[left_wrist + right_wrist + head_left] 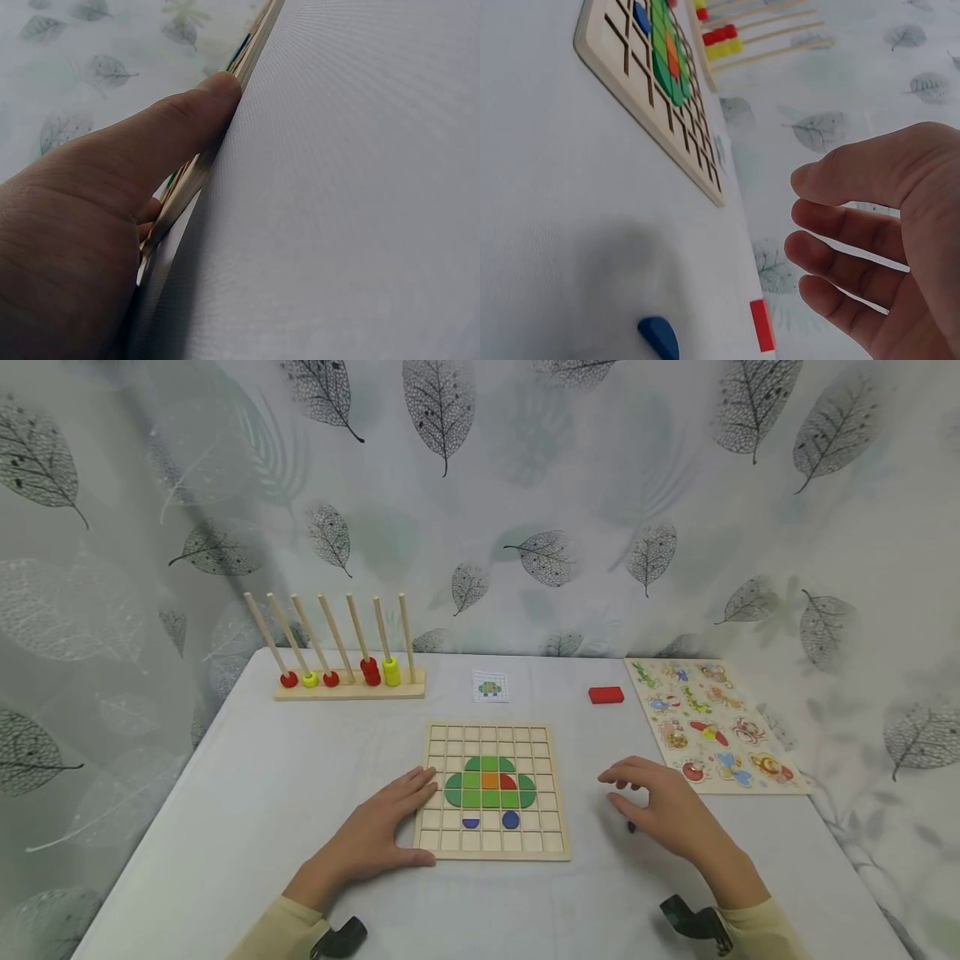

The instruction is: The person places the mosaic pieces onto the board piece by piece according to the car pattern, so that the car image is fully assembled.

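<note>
A square wooden grid board lies on the white table, with green, orange, red and blue pieces set in its cells. The lower blue pieces are a half circle and a full circle. My left hand rests at the board's left side, fingertips on the left edge and thumb by the near corner. My right hand hovers right of the board with loosely bent fingers and nothing between them. Below it a small blue piece with a rounded side lies on the cloth.
A wooden peg rack with red and yellow beads stands at the back left. Behind the board lie a small picture card and a red block. An illustrated animal board lies at the right. A leaf-patterned curtain hangs behind.
</note>
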`<state>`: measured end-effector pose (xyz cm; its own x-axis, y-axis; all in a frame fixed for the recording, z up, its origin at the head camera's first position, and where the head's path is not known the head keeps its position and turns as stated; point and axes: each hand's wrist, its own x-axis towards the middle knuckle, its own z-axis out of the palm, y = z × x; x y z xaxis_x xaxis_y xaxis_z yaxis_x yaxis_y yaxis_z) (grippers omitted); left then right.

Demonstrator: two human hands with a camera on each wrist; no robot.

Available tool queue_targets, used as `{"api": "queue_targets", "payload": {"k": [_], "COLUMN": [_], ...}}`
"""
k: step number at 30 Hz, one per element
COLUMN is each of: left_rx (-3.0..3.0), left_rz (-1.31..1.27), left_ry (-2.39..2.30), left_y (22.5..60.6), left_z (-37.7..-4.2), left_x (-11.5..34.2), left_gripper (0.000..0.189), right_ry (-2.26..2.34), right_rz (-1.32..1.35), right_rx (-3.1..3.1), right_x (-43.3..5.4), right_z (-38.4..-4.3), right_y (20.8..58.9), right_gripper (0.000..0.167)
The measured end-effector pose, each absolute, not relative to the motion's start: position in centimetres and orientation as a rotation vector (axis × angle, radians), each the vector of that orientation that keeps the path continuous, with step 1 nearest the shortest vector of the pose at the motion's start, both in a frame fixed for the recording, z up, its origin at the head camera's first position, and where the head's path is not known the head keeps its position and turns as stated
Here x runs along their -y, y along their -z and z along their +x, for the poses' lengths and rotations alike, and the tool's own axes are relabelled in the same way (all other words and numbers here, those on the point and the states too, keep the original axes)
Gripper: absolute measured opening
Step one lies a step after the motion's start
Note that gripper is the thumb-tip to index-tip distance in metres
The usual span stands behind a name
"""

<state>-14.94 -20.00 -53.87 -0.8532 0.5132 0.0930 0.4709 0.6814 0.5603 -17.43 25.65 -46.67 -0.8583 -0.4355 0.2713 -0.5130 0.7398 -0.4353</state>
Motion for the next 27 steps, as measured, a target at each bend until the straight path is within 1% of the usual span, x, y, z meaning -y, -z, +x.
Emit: {"api": "queue_targets", "payload": {"k": [8,15,22,27], "left_rx": [-2.805,-2.823,-2.833,-2.833], "left_rz": [0.824,0.844,0.845,0.851], "left_ry": [-0.919,-0.917,-0.902,-0.9], "left_y": [53.9,53.9,53.8,53.9], "left_z": [-14.9,-14.8,-14.9,-14.9], "left_x": [20.1,20.1,20.2,20.1], "left_gripper": [0.111,0.11,0.11,0.11], "right_ry": [-0.731,-0.701,-0.752,-0.78], "right_rz": [0.7,0.657,0.551,0.496], "right_rx": [2.861,2.905,3.083,3.166], "right_x": [-27.5,-28.8,-28.9,-28.9], "right_z": [-16.7,-16.2,-16.2,-16.1], "right_y": [46.5,46.6,47.2,47.9], "right_gripper": [0.028,0.031,0.026,0.025]}}
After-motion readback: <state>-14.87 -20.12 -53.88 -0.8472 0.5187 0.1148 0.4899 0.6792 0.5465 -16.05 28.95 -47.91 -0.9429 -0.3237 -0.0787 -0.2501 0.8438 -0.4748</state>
